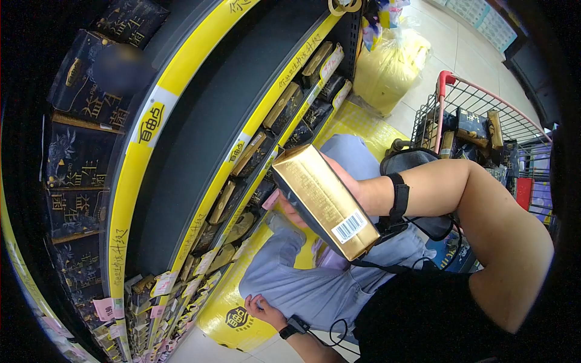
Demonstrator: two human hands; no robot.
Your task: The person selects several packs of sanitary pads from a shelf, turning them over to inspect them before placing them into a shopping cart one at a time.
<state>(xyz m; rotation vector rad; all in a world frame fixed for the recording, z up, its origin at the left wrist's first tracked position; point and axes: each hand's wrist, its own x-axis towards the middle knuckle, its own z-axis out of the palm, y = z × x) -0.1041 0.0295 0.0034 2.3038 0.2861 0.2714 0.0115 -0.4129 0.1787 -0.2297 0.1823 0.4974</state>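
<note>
My right hand (346,176) holds a gold and black package (327,202), with its gold side and barcode facing the camera. The package hides part of the hand, and some fingertips show past its lower left side. My left hand (265,310) rests by my knee in light blue trousers, its fingers loosely curled and apart, holding nothing. Left of the package, shelves with yellow edge strips (245,140) carry similar black and gold packages (283,107).
A wire shopping cart (445,106) with red trim holds more packages at the upper right. A yellow plastic-wrapped bundle (387,72) stands at the shelf's end. Yellow mats (233,330) lie on the floor. Dark packages (78,157) line the far-left shelf.
</note>
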